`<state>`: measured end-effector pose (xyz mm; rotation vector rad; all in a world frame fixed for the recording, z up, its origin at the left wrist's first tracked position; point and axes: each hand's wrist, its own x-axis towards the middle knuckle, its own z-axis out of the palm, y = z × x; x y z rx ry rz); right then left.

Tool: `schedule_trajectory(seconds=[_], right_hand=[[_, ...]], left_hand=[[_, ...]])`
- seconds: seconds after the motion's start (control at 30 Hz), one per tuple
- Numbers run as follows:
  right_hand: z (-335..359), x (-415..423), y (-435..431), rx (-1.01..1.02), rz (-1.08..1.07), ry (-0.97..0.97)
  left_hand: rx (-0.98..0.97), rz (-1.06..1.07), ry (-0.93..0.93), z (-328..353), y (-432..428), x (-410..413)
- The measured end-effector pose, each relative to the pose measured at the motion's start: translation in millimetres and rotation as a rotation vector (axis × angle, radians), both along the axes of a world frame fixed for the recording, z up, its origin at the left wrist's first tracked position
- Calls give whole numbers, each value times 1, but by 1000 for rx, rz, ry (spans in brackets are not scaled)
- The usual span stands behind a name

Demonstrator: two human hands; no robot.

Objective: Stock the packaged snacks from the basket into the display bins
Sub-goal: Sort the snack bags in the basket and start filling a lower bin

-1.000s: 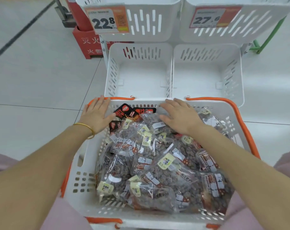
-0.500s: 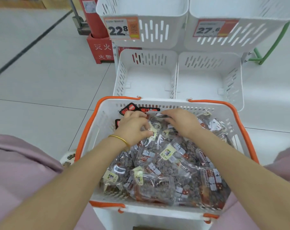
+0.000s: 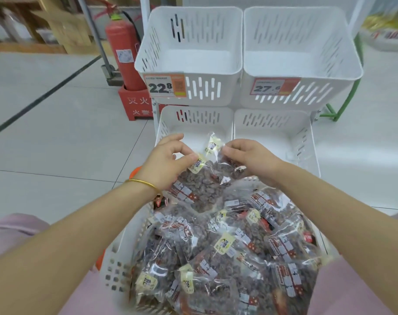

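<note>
1. Hands meet at the centre of the frame. The left hand (image 3: pixel 168 160) pinches the top edge of a clear snack packet (image 3: pixel 200 185) between thumb and fingertips, its other fingers loosely curled. The right hand (image 3: pixel 252 158) pinches what looks like a second packet (image 3: pixel 212 145) in the same way.
2. Both packets hang above the far rim of the basket (image 3: pixel 118 264), just short of the lower left bin (image 3: pixel 193 115). The remaining packets lie heaped in the basket across the lower half of the frame. The lower right bin (image 3: pixel 273 120) and the two upper bins show only bare white floors.
3. Likely risk: each grip is a light pinch on slick film, so a packet could slip free and drop back onto the heap, or fall to the floor between basket and bin.
4. The two lifted packets overlap at their tops. If they are pulled apart carelessly, one may snag the other and twist out of the fingers.
5. Mis-stocking is possible. The price tag (image 3: pixel 164 86) at upper centre and its neighbour show different prices, and no tags are visible on the lower bins — so the right bin must be judged from elsewhere.
</note>
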<state>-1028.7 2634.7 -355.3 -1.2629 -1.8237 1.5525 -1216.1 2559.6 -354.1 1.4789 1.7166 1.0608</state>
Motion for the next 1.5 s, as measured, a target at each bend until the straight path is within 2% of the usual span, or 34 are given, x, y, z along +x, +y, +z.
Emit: schedule_trajectory(seconds=[0.13, 0.23, 0.33, 0.43, 0.57, 0.63, 0.7, 0.77, 0.83, 0.93, 1.1, 1.17, 1.23, 1.37, 1.5], right_hand=[[-10, -11, -9, -112, -83, 75], [-17, -17, -15, -140, -132, 59], [-20, -25, -18, -227, -76, 125], [-21, -38, -22, -157, 51, -34], [-23, -51, -4, -28, 7, -159], [-23, -57, 13, -13, -15, -157], [-27, -67, 36, 48, -79, -144], [-33, -81, 62, 173, -144, -162], [-42, -100, 87, 293, -170, -198], [-68, -132, 116, 375, -111, -286], [-107, -168, 140, 501, -61, -427], [-122, -172, 143, 575, 26, -575], [-142, -173, 145, 561, 171, -696], [-169, -176, 142, 256, 340, -634], [-169, -181, 142, 244, 303, -554]], left_hand=[[66, -1, -58, -10, 5, 8], [121, 22, -37, -20, 8, 7], [173, 93, -60, -31, 11, 2], [214, 139, -43, -33, 16, -3], [185, 151, -100, -37, 33, -14], [145, 200, -135, -45, 44, -27], [93, 301, -6, -61, 53, -52], [9, 354, 254, -82, 55, -80], [-164, 338, 451, -105, 53, -103], [-361, 213, 596, -132, 49, -113], [-328, 197, 630, -132, 49, -109], [-298, 208, 625, -132, 49, -108], [-284, 210, 611, -130, 49, -108], [-243, 211, 610, -131, 49, -109], [-224, 212, 615, -133, 49, -110]])
